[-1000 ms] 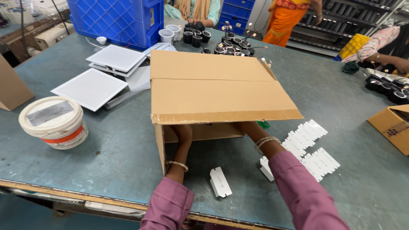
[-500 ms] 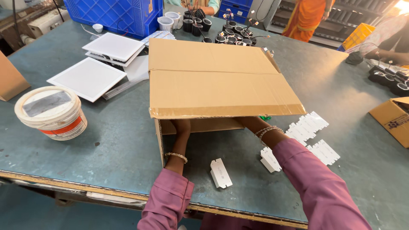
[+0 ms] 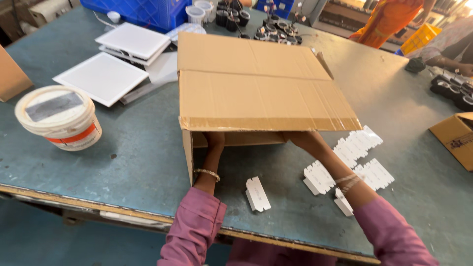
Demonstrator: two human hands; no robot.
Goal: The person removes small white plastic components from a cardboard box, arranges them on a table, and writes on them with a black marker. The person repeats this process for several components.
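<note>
Cardboard box (image 3: 256, 83) lies on its side in the middle of the bench (image 3: 138, 148), its open mouth turned toward the near edge and its taped upper flap jutting out over both wrists. That bench is a worn blue-green sheet-metal top, scuffed and dusty, with a chipped yellowish strip along the near edge. Toward the left edge stands a white plastic bucket (image 3: 59, 118) with an orange band and a lid on, and past it flat white square panels (image 3: 101, 76) lie stacked toward the far left corner, just in front of a blue plastic crate (image 3: 148, 12). Along the far edge sit small black and white round parts (image 3: 276, 32). Right of the box, rows of small white plastic pieces (image 3: 354, 148) lie on the bench, with one more white piece (image 3: 257, 193) alone near the near edge between the forearms. Another brown carton (image 3: 456, 138) sits at the right edge, and a person in orange (image 3: 389, 19) stands beyond the far right corner among dark racks. Both arms wear pink sleeves. The left hand (image 3: 215, 140) reaches into the box mouth beneath the flap, a bangle on its wrist; its fingers are hidden, so its grip cannot be told. The right hand (image 3: 300, 139) goes in likewise under the flap's right half, fingers out of sight, grip unknowable.
</note>
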